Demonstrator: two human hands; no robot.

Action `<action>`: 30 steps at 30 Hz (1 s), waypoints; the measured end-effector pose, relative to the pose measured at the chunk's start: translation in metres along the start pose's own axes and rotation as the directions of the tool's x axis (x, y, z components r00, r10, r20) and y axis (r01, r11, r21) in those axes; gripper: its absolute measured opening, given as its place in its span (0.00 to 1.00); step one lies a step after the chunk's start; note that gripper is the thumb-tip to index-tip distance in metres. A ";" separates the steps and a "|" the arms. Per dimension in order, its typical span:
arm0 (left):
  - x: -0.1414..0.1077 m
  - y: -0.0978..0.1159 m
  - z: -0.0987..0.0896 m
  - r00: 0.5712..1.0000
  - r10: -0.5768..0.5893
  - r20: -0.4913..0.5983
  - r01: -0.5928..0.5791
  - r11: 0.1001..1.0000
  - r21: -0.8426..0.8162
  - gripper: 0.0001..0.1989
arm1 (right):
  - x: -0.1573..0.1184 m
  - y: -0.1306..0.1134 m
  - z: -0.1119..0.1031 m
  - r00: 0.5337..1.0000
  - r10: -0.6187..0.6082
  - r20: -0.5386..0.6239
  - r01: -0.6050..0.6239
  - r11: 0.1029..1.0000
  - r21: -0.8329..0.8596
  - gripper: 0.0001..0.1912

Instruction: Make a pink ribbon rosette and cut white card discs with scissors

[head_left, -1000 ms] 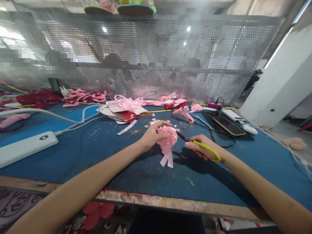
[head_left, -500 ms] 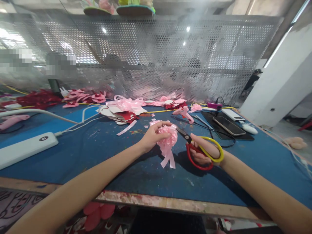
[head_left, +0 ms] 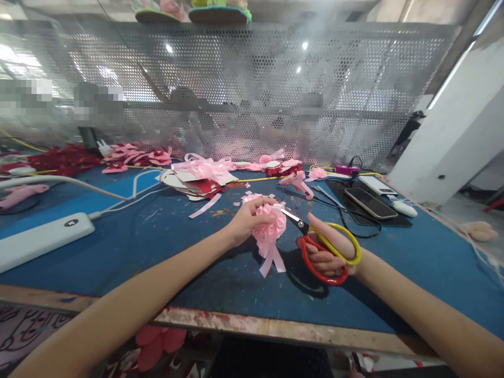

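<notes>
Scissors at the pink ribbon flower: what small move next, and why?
I'd probably ease the left hand back slightly before any cut: it grips the pink ribbon flower with fingertips close to the tips of the scissors, which the right hand holds at the flower's upper edge.

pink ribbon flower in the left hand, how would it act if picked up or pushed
The pink ribbon flower is probably light, being gathered from thin, sheer-looking ribbon. Its ruffled head would likely squash a little when pushed. Its tails may flop, as they trail as loose narrow strips.
</notes>
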State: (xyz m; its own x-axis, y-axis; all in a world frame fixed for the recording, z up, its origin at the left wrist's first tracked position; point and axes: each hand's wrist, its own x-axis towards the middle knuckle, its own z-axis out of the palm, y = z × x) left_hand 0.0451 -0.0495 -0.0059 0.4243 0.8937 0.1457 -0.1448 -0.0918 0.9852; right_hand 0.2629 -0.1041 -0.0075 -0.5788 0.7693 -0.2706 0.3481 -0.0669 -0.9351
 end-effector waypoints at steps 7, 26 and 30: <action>0.007 -0.003 -0.003 0.990 -0.053 -0.128 0.042 0.996 -0.085 0.21 | -0.002 0.002 -0.004 0.981 0.008 -0.193 -0.065 0.954 -0.291 0.37; -0.001 0.001 0.002 0.977 0.214 -0.011 -0.180 0.847 0.500 0.13 | 0.011 0.009 -0.021 0.689 -0.443 -0.574 0.055 0.821 -0.568 0.17; -0.007 -0.001 0.009 0.971 0.206 0.121 -0.238 0.793 0.560 0.15 | 0.016 -0.001 0.012 0.795 -0.334 -0.506 0.226 0.938 -0.263 0.18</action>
State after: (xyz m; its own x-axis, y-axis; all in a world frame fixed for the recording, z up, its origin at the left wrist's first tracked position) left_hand 0.0500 -0.0598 -0.0069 0.4907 0.7957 0.3551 0.2847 -0.5315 0.7977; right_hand 0.2447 -0.0994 -0.0141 -0.2032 0.9557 0.2129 0.3899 0.2784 -0.8778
